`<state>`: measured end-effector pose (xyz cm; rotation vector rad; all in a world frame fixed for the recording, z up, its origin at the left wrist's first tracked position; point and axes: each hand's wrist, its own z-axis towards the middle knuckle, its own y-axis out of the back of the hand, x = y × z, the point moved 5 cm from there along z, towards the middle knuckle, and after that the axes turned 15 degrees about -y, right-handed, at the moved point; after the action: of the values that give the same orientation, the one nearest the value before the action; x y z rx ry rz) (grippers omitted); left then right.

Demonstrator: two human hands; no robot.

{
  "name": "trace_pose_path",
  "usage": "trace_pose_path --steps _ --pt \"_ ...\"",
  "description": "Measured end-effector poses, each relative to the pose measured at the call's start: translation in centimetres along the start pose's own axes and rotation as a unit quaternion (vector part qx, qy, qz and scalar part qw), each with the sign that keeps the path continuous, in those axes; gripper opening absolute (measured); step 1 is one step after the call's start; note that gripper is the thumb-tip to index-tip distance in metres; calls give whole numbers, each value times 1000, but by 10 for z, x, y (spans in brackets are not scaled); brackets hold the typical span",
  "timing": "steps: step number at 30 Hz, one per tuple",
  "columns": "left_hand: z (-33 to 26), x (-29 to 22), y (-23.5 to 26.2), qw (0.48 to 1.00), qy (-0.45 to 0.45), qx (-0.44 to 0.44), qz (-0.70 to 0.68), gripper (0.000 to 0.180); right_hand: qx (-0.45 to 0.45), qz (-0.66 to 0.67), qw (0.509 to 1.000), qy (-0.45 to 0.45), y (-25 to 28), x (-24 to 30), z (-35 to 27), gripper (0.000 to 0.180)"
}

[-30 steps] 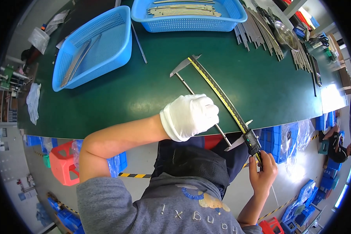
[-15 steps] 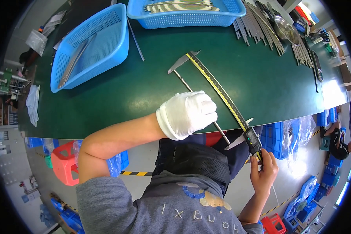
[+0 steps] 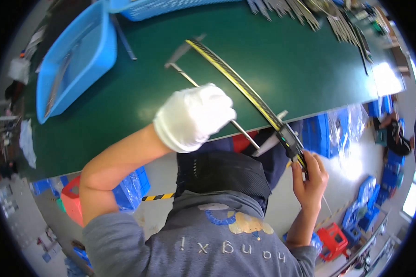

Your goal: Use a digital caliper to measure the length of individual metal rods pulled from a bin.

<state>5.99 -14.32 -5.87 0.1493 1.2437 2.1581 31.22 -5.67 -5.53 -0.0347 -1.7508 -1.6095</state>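
Note:
My left hand (image 3: 196, 115), in a white glove, is closed around the middle of a thin metal rod (image 3: 245, 132). The rod slants between the jaws of a long digital caliper (image 3: 238, 85) with a yellow-edged scale. One rod end is at the caliper's far jaw, and the other is by the jaw on the slider nearest me. Whether both ends touch the jaws is too blurred to tell. Bare, my right hand (image 3: 312, 180) grips the near end of the caliper, just below its display. Both hands are around the near edge of the green table (image 3: 309, 69).
At the left stands a blue perforated basket (image 3: 107, 51) with a few rods inside. Another blue basket (image 3: 166, 8) is at the back edge. Bundles of metal rods (image 3: 305, 16) lie at the far right. Below the table are blue crates (image 3: 316, 136) and a red stool (image 3: 333, 242).
The view has shifted, so table and baskets sit further up and left. Both hands keep their grips on the rod and caliper, which appear a little blurred by motion.

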Motion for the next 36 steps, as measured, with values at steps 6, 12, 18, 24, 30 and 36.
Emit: trace_pose_path --steps 6,12,18,24,30,36 --pt "6 5 8 999 -29 -6 16 18 -9 -4 1000 -9 -2 1 0 24" --pt "10 7 9 1000 -27 6 -10 26 -32 -16 999 -23 0 -3 -1 28" --pt "10 5 11 999 -16 26 -20 28 -28 -21 999 -32 -1 -1 0 29" --pt "14 -3 9 998 -40 41 -21 32 -24 -27 999 -31 -2 0 -5 30" --pt "14 -6 7 998 -44 41 -23 34 -15 -35 999 -27 -1 2 -5 36" --pt "10 4 8 998 -44 41 -13 34 0 -47 998 -37 -4 7 3 35"
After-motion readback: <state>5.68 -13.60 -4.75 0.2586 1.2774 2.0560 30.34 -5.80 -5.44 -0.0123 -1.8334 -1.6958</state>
